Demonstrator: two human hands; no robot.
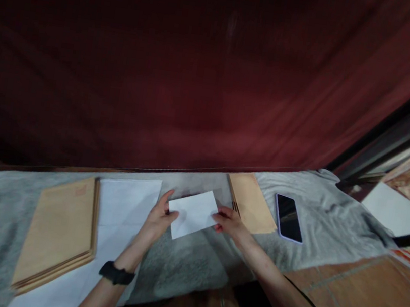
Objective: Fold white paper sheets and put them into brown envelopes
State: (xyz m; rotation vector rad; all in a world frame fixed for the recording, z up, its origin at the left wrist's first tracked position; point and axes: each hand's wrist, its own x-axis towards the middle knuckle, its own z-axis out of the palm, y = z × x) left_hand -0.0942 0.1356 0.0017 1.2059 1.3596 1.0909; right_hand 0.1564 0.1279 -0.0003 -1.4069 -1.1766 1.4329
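A small white sheet of paper (193,215), perhaps folded, is held between my two hands above the grey cloth. My left hand (160,217) pinches its left edge, thumb on top, the index finger stretched out beyond the edge. At the right edge, the thumb and fingers of my right hand (229,221) close on the paper. Just beyond my right hand lies a small stack of brown envelopes (253,201). Larger white sheets (126,198) with crease lines lie to the left, partly under my left forearm and a thicker stack of brown envelopes (59,229).
A phone (289,218) in a pale purple case lies on the grey cloth (339,228) at the right. A dark red upright surface (207,82) stands behind the cloth. Tiled floor (371,299) shows at the lower right, near a white flat item (393,208).
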